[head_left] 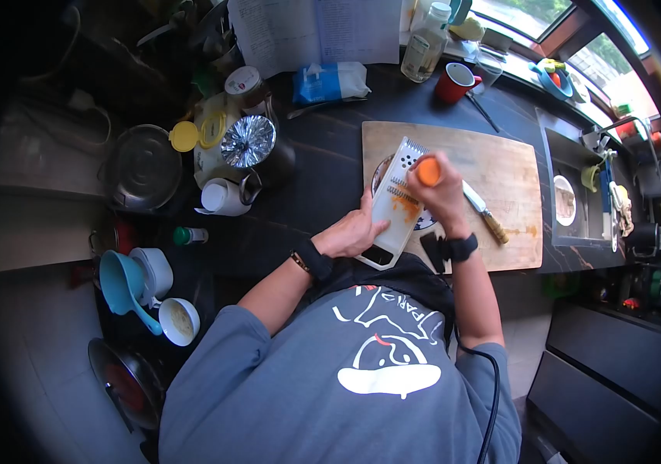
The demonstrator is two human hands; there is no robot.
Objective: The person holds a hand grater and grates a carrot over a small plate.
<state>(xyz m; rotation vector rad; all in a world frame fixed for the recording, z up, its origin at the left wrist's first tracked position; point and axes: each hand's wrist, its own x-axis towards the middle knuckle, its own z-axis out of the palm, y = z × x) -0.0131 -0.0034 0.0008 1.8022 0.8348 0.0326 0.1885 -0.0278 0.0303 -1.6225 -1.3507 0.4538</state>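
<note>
My left hand [350,230] steadies a white flat grater [395,220], its thumb on the lower face and its fingers at the left edge. My right hand [446,197] grips a carrot [429,172], whose cut orange end faces up, against the upper part of the grater. Orange shreds cling below the grater's teeth. Beneath the grater, a dish with a blue-and-white patterned rim [425,220] partly shows; its contents are hidden. A knife [494,227] with a brown handle lies right of my right hand on the wooden cutting board [512,174].
Behind the board stand a red mug [454,83], a clear bottle [423,50] and a blue-white packet [332,83]. To the left are a foil-topped container [248,141], a lidded pot [143,168] and a white bowl [180,322]. A sink [582,185] lies at right.
</note>
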